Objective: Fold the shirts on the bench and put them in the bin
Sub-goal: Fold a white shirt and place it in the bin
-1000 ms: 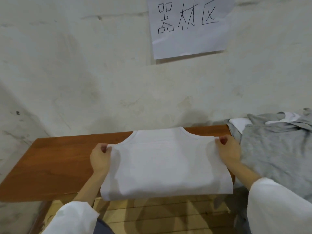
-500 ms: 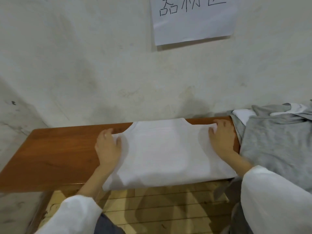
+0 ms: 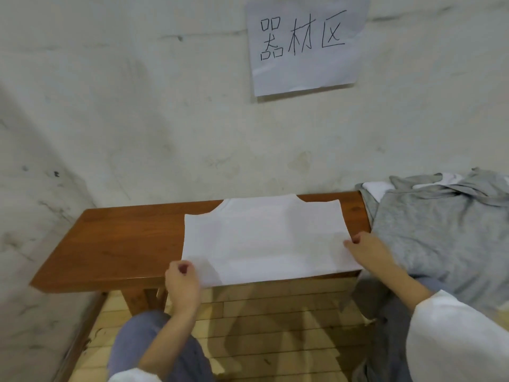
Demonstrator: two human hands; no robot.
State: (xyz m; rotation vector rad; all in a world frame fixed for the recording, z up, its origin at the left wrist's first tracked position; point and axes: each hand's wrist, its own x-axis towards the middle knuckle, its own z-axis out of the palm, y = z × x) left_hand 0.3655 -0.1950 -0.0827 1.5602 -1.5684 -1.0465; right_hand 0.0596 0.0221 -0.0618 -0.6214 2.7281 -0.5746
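On the bench (image 3: 115, 244) a white shirt (image 3: 264, 238) lay flat; the left hand (image 3: 182, 282) pinched its 7 o'clock corner, the right hand (image 3: 365, 250) pinched its 3 o'clock edge, beside gray shirts (image 3: 440, 230).

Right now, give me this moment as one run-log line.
stage: folding | white shirt flat on bench | left hand pinching near corner | right hand at right edge | grey pile waiting

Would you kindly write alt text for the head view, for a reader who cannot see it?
Two hands hold the near corners of a white shirt lying flat on a wooden bench: left hand at the near left corner, right hand at the right edge. Grey shirts are piled at the right, and a paper sign hangs on the wall.
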